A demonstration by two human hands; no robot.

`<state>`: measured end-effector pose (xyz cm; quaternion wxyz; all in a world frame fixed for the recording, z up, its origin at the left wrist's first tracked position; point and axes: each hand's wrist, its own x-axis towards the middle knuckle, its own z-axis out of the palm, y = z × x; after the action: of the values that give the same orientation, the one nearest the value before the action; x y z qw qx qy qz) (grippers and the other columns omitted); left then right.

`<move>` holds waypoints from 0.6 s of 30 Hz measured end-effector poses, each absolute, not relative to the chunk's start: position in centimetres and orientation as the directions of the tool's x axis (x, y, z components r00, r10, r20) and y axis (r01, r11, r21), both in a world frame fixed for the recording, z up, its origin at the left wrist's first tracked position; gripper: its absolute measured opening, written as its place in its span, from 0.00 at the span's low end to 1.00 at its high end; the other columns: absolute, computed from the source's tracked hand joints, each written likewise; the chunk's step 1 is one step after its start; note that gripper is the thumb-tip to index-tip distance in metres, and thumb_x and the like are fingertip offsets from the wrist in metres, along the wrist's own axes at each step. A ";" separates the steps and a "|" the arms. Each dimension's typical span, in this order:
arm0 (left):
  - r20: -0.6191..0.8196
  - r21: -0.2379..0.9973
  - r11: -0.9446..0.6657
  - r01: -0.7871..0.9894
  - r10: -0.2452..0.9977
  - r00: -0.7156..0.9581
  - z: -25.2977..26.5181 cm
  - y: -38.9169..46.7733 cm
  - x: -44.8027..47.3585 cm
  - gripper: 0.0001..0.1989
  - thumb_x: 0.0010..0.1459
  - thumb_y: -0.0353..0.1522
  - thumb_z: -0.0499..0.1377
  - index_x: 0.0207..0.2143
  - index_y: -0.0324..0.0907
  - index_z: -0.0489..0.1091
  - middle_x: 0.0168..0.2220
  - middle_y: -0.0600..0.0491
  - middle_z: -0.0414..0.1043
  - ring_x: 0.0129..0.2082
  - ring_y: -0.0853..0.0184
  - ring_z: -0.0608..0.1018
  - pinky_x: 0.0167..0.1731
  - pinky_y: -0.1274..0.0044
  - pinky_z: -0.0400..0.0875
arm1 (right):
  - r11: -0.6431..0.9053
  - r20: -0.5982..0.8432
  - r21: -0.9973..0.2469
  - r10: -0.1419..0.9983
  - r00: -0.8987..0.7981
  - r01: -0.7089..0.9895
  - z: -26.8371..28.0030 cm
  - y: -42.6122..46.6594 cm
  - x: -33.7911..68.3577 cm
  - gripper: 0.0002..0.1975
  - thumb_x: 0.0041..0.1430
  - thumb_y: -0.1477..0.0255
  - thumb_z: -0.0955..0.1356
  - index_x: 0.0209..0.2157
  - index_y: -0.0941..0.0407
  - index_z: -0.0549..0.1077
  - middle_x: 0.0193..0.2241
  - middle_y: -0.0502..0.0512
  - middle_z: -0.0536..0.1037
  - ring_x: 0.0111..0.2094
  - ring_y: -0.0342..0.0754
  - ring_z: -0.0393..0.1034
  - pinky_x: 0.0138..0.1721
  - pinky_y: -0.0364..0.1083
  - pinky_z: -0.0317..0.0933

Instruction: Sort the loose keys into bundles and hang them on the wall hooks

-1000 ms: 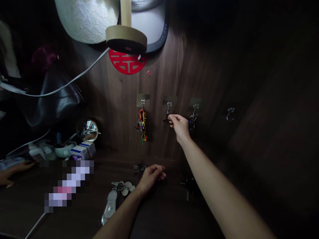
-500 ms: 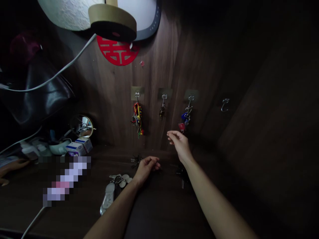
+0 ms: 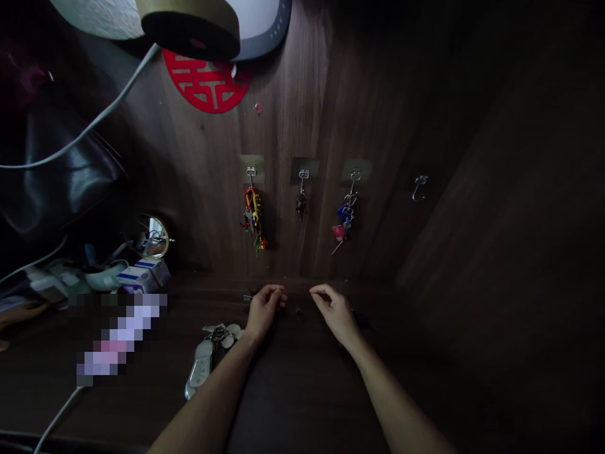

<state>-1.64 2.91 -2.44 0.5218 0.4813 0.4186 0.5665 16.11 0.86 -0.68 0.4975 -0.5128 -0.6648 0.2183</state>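
My left hand hovers low over the dark wooden surface with its fingers curled against the thumb. Nothing shows in it. Level with it, my right hand has thumb and index finger drawn together, with nothing visible between the tips. A small dark item, hard to make out, lies between my hands. Behind my left hand, a metal and black bunch is partly hidden. Left of my left wrist is a key ring with a silver-grey fob. Another dark thing is beside my right hand.
Wall hooks carry colourful corded keys, a small dark key bunch and keys with blue and red tags. A bare hook is farther right. At left are a round mirror, boxes and a white cable.
My right hand has come down from near the red-tagged keys to beside my left hand. My left hand has shifted slightly left in view, as has the whole scene.
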 end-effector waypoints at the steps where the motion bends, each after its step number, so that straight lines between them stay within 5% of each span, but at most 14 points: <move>1: 0.111 0.978 -0.109 -0.181 0.994 0.003 -2.5 2.9 -1.7 0.15 0.48 0.40 0.60 0.33 0.38 0.70 0.24 0.55 0.71 0.22 0.74 0.71 0.25 0.82 0.64 | 0.381 0.441 -0.761 0.897 -0.012 0.526 -0.8 0.6 16.1 0.09 0.55 0.67 0.62 0.32 0.54 0.72 0.32 0.54 0.75 0.34 0.49 0.70 0.34 0.46 0.62; 8: 0.121 0.983 -0.126 -0.133 0.991 -0.051 -2.6 2.9 -1.8 0.13 0.48 0.39 0.60 0.34 0.40 0.70 0.27 0.54 0.72 0.26 0.71 0.74 0.28 0.81 0.67 | 0.392 0.351 -0.388 0.900 -0.259 0.834 -0.6 -0.7 15.5 0.10 0.46 0.68 0.70 0.34 0.50 0.70 0.36 0.50 0.73 0.41 0.52 0.66 0.41 0.51 0.56; 14: 0.153 0.985 -0.154 -0.075 0.988 -0.026 -2.9 3.0 -1.7 0.10 0.49 0.36 0.58 0.34 0.41 0.71 0.29 0.54 0.73 0.27 0.70 0.74 0.31 0.79 0.68 | 0.396 0.333 -0.319 0.898 -0.289 0.861 -1.0 -0.6 15.4 0.02 0.52 0.74 0.65 0.28 0.52 0.69 0.33 0.52 0.73 0.40 0.51 0.65 0.42 0.51 0.54; 18: 0.209 0.976 -0.211 0.051 0.977 0.034 -2.6 2.7 -1.7 0.09 0.51 0.34 0.57 0.35 0.42 0.73 0.32 0.52 0.75 0.32 0.66 0.76 0.36 0.77 0.68 | 0.406 0.383 -0.417 0.890 -0.248 0.813 -1.0 -0.4 15.3 0.06 0.54 0.74 0.63 0.26 0.52 0.69 0.30 0.51 0.74 0.38 0.50 0.66 0.41 0.50 0.56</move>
<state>-1.68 2.65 -2.62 0.4376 0.5707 0.4505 0.5290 15.27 -0.40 -0.95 0.2888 -0.5410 -0.7871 0.0664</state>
